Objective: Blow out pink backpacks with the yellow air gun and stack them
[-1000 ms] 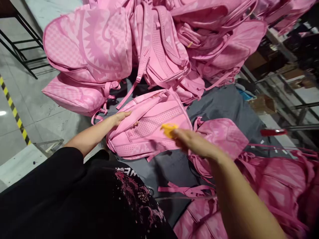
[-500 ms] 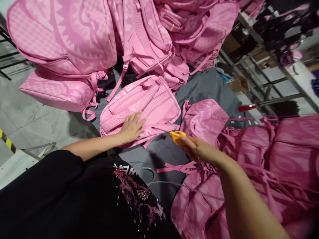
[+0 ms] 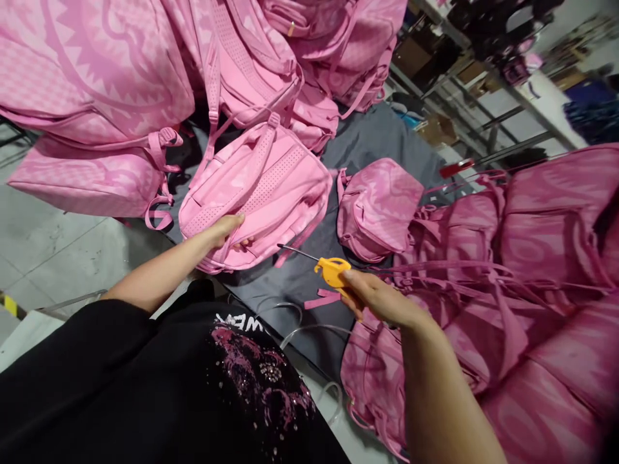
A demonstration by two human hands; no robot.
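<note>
A pink backpack [image 3: 290, 174] lies with its strap side up on the grey cloth. My left hand [image 3: 227, 231] is closed on its near left part, thumb above and some fingertips showing below a strap. In my right hand [image 3: 374, 293] is a yellow air blow gun [image 3: 334, 272], my fingers wrapped round its handle. Its thin metal nozzle points left, the tip close to the near edge of the backpack; whether it touches, I cannot tell. A smaller pink bag [image 3: 380, 206] sits just right of the backpack.
Large pink backpacks [image 3: 130, 71] stand along the far side. More pink bags [image 3: 556, 219] are piled at the right. A clear hose [image 3: 309, 327] loops over the grey cloth [image 3: 271, 293] near my body. Metal shelving [image 3: 503, 122] stands at the far right.
My left hand has gone from lying flat on the backpack to gripping its near part. The backpack has turned and tilted slightly. The blow gun now points more clearly at its near edge.
</note>
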